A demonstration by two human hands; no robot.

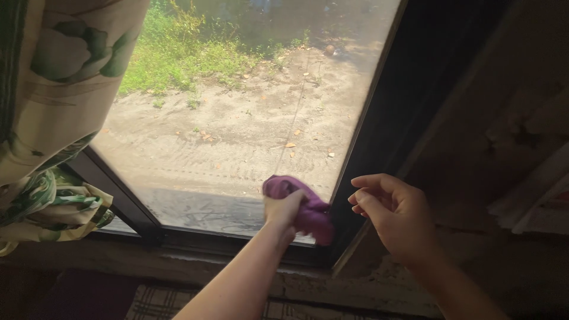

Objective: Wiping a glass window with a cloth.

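Observation:
My left hand (283, 212) presses a crumpled purple cloth (308, 208) against the lower right corner of a window pane (237, 118). The cloth bulges out on both sides of my fingers and touches the dark window frame (379, 118) on its right. My right hand (398, 218) hovers just right of the cloth, in front of the frame. It holds nothing, and its fingers are loosely curled and apart.
A cream curtain with green leaf print (53, 118) hangs bunched at the left. A rough concrete sill (195, 265) runs under the window. Bare wall (510, 148) stands at the right. Through the glass I see sandy ground and grass.

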